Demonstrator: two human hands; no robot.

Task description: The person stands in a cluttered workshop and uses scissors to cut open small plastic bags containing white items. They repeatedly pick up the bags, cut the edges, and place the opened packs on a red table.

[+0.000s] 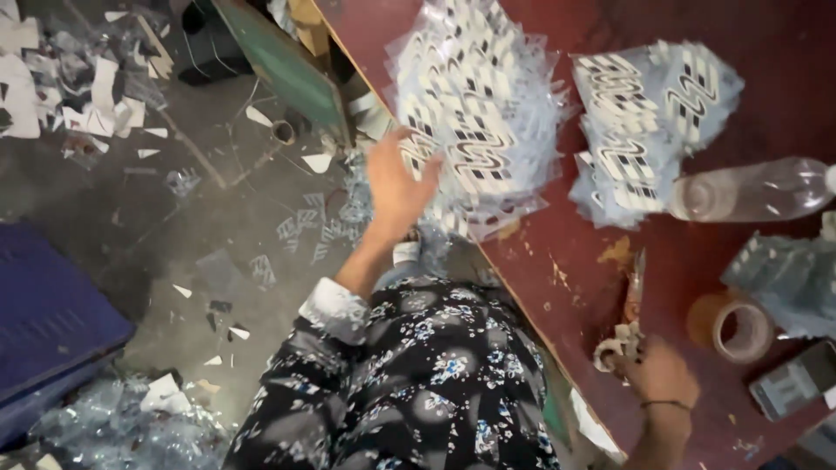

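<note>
My left hand [396,184] reaches out with its fingers spread, touching the near edge of a big pile of clear plastic packets printed with black-and-white wavy patterns [479,104]. The pile lies on a dark red table [784,52] near its left edge. My right hand [659,376] rests on the table at the lower right, closed around the cloth-wrapped handles of a pair of scissors [633,300] whose blades point away from me. My patterned dark sleeve and clothing fill the lower middle.
A second pile of the same packets [649,122] lies to the right, with a clear plastic bottle [753,190] on its side beside it. A brown tape roll [740,329], a grey packet stack [788,274] and a dark flat device [797,379] sit nearby. Scraps litter the floor by a blue crate [43,322].
</note>
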